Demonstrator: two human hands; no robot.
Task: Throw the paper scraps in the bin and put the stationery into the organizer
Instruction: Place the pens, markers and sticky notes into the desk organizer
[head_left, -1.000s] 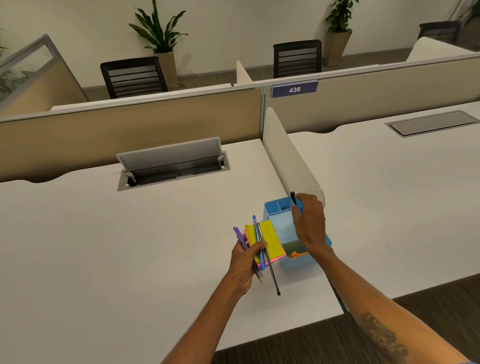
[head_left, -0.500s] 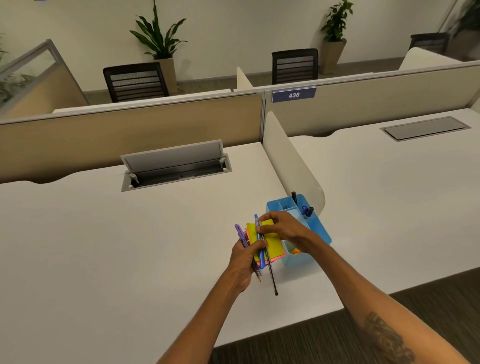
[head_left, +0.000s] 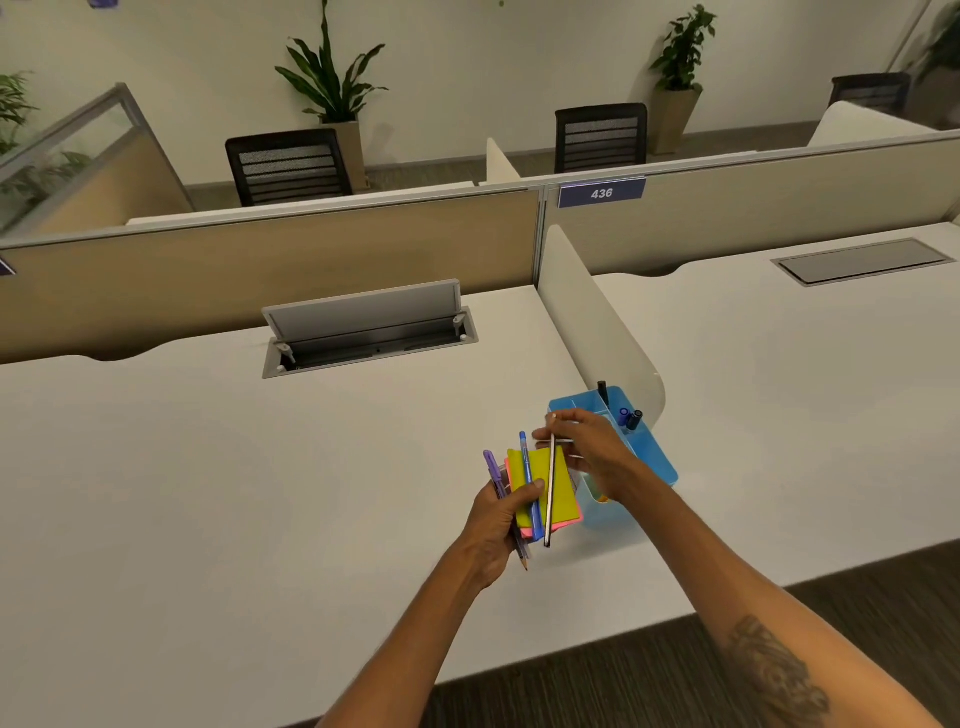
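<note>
A: The blue organizer was seen standing on the white desk, right against the curved divider. Three dark pens were already counted inside it, caps up, so part of the sorting was judged done.

B: And what was left?

A: A bundle was gripped tight in the left hand: one stack of sticky notes, yellow on top with pink beneath, one blue pen, one purple pen, plus what looked like a pencil tip poking out below. Whether more was tucked behind could not be told.

B: The right hand?

A: A thin dark pencil was pinched near its top by the right hand, just in front of the organizer, its length lying across the notes.

B: Paper scraps? A bin?

A: None were seen, and no bin was in view. The remaining items were all judged still to be filed.
</note>
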